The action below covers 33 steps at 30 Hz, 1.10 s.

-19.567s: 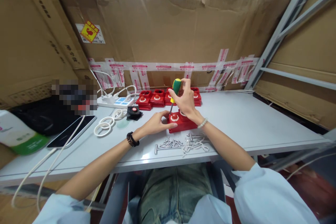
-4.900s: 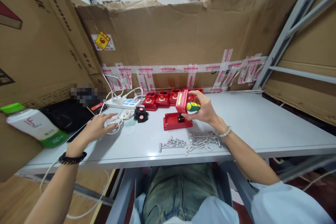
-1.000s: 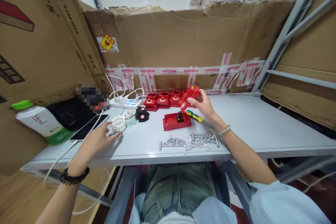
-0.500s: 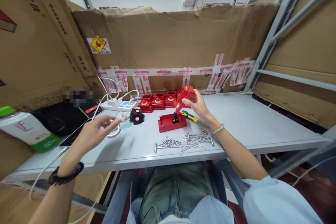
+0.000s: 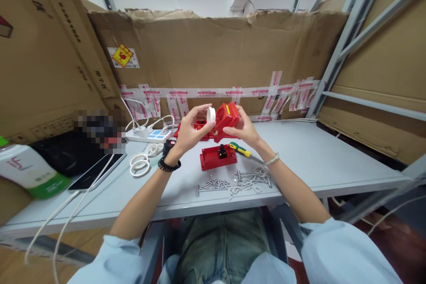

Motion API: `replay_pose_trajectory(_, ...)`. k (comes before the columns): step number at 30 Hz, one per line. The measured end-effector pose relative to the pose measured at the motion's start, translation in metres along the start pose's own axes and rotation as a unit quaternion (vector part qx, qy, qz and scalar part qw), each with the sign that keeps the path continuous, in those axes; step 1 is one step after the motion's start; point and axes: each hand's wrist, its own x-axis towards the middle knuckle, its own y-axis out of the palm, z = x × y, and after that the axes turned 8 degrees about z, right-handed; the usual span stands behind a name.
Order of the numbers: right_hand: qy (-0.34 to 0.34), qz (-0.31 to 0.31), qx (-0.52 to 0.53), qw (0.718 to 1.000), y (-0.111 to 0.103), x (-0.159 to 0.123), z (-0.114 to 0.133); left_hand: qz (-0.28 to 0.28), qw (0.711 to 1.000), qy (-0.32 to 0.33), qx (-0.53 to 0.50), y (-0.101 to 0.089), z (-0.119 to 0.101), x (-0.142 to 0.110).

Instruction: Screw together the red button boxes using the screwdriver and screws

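Between the fingers and thumb of my left hand point(image 5: 193, 129) is a white ring point(image 5: 211, 116), held upright. My right hand point(image 5: 245, 129) grips a red plastic housing cover point(image 5: 226, 116) with a round opening, tilted toward the ring; I cannot tell whether the two touch. Below them on the table lies an open red box base point(image 5: 213, 160) with a small black switch block point(image 5: 222, 151) inside. A green and yellow screwdriver point(image 5: 240, 149) rests right of the base. More white rings point(image 5: 140, 167) lie at the left.
Several red housings point(image 5: 201, 125) stand behind my hands, partly hidden. Loose screws point(image 5: 215, 183) and metal pieces with white cords point(image 5: 251, 179) lie near the front edge. A white power strip point(image 5: 156, 135), a phone point(image 5: 100, 173) and a bottle point(image 5: 29, 171) are at left.
My left hand has come from the rings at the left to the middle, now holding a white ring. The red housing cover has been turned so its round opening faces left.
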Motion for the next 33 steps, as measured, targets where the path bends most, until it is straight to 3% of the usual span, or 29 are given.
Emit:
replay_pose_trajectory(5,-0.019,0.012,-0.019,1.0,0.007,-0.013,-0.009,0.025,0.998,0.008,0.059,-0.002,0.002,-0.015)
replay_pose_trajectory(12,-0.037,0.007,-0.058,0.998,0.012,-0.019,-0.001,0.047,0.994,0.043,0.086,-0.002,-0.001,-0.016)
replay_pose_trajectory(33,-0.033,0.021,-0.087,0.995,0.014,-0.021,0.001,0.056,0.993,0.064,0.081,-0.005,-0.005,-0.017)
